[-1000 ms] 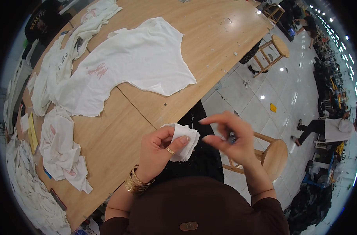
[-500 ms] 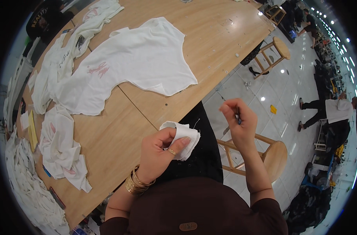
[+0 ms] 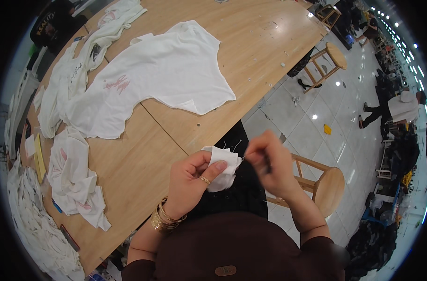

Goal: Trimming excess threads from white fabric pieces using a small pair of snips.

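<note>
My left hand (image 3: 191, 180), with a ring and gold bangles, pinches a folded piece of white cloth (image 3: 223, 171) between thumb and fingers over my lap. Loose threads stick out from the cloth's upper and right edges. Just right of it, my right hand (image 3: 274, 164) is closed, its fingertips at a thin thread (image 3: 242, 158) by the cloth's edge. Motion smears this hand; something small and dark shows in its palm, too blurred to name. Ahead on the table lies a white garment (image 3: 162, 65) with pink lettering.
The wooden table (image 3: 129, 173) spans the left and front. More white garments (image 3: 70, 168) and a long white pile (image 3: 35, 220) lie at left. Wooden stools (image 3: 328, 187) stand at right on the tiled floor (image 3: 307, 122). A person in a white top (image 3: 403, 107) is farther right.
My right hand has moved left and down to the cloth's edge. The cloth has turned slightly in my left hand. The person at far right has shifted a little.
</note>
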{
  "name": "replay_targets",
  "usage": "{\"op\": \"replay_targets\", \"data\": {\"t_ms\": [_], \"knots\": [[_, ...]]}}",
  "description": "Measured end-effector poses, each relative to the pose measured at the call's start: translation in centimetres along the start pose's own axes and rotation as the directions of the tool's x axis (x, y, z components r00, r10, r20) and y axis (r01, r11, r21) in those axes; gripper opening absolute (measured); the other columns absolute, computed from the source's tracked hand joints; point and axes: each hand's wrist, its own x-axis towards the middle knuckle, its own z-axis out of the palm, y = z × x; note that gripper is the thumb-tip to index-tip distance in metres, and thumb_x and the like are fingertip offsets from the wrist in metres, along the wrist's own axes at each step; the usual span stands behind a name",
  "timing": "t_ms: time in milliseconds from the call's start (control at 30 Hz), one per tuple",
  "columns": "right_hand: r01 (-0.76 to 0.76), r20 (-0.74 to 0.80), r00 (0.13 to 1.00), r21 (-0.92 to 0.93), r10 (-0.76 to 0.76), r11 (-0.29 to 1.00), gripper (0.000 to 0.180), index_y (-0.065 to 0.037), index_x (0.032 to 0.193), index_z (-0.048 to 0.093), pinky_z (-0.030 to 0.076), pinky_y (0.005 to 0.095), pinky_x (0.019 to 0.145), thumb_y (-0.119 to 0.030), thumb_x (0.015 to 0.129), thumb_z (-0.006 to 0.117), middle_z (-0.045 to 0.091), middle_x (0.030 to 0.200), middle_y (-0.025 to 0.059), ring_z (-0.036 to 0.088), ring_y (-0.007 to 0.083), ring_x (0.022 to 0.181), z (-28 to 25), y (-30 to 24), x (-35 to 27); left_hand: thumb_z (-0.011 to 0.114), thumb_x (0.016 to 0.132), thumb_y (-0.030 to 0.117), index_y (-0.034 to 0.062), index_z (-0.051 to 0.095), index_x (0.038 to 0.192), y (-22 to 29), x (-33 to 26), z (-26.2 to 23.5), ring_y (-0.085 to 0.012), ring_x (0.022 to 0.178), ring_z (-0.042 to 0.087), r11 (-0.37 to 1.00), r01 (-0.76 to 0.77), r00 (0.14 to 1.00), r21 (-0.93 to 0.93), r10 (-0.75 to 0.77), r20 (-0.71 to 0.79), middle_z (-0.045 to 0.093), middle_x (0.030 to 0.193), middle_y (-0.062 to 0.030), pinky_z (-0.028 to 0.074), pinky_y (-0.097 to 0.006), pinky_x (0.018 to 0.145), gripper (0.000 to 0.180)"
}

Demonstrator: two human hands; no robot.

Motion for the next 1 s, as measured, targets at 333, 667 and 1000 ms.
{"op": "replay_targets", "data": {"t_ms": [333,667,1000], "knots": [[-0.081,-0.025,0.996,0.084,0.084,0.993,0.02,-0.008,0.087,0.064,0.035,0.0214,0.048,-0.004,0.07,0.073,0.051,0.075,0.0016,0.045,0.01,0.055,-0.2,-1.7,0.4,0.061,0.087,0.011,-0.0025,0.061,0.097,-0.3,0.0,0.1,-0.0042,0.069,0.058,1.0,-0.024,1.0,0.01,0.024,0.014,0.066,0.079,-0.0035,0.045,-0.018,0.061,0.016],[-0.176,-0.158,0.961,0.274,0.225,0.946,0.001,-0.006,0.086,0.059,0.038,0.0213,0.062,-0.006,0.085,0.058,0.049,0.075,0.0024,0.048,0.0099,0.067,-0.9,-0.2,0.0,0.06,0.088,0.011,-0.001,0.062,0.098,-0.7,0.0,0.0,-0.0034,0.068,0.056,0.998,-0.02,1.0,0.061,0.022,-0.022,0.065,0.077,-0.0023,0.044,-0.018,0.061,0.016],[-0.403,0.102,0.909,0.467,0.405,0.787,0.006,-0.001,0.085,0.06,0.036,0.0192,0.061,-0.004,0.08,0.062,0.051,0.074,-0.0017,0.044,0.0038,0.067,0.6,0.6,-0.1,0.058,0.088,0.009,-0.0022,0.059,0.105,-0.4,0.0,-0.5,-0.0054,0.074,0.058,0.997,0.006,0.995,0.071,-0.014,0.103,0.066,0.085,-0.0048,0.046,-0.02,0.066,0.02]]}}
